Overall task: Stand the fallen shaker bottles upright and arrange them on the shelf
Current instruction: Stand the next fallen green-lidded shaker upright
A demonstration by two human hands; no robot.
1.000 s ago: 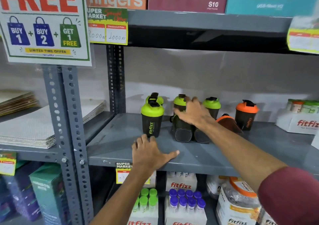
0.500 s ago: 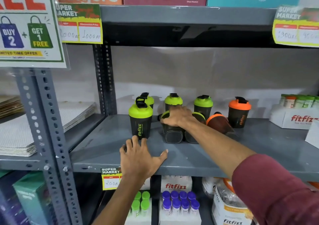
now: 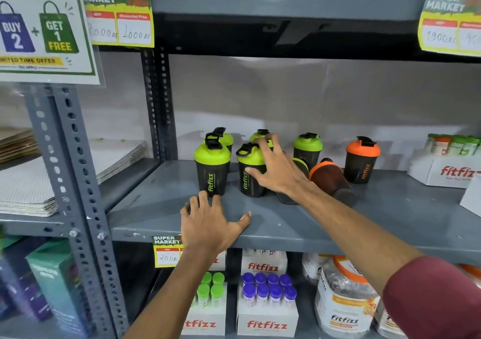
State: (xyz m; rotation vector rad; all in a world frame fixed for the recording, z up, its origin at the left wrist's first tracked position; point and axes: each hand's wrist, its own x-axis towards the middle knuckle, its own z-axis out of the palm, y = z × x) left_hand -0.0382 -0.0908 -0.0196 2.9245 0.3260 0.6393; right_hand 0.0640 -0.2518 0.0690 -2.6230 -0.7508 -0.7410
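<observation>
I see the right hand (image 3: 276, 168) gripping an upright green-lidded shaker (image 3: 251, 172). Right of it lies an orange-lidded shaker (image 3: 330, 176) (tipped over). The left hand (image 3: 212, 225) rests open on the shelf (image 3: 312, 224).

I'm looking at a shop aisle: grey metal shelf (image 3: 299, 230) with "Super Market" price tags (image 3: 166, 251) on its front edge, a buy-2-get-1-free poster (image 3: 44, 29), boxed Fitfizz stock (image 3: 263, 305) underneath.

Promo sign (image 3: 44, 26) top left; price tags (image 3: 118, 13) on upper shelf edge. Stacked mats (image 3: 65, 172) left. Fitfizz cartons (image 3: 266, 310) with purple-capped tubes below; fitfizz box (image 3: 447, 172) right.
</observation>
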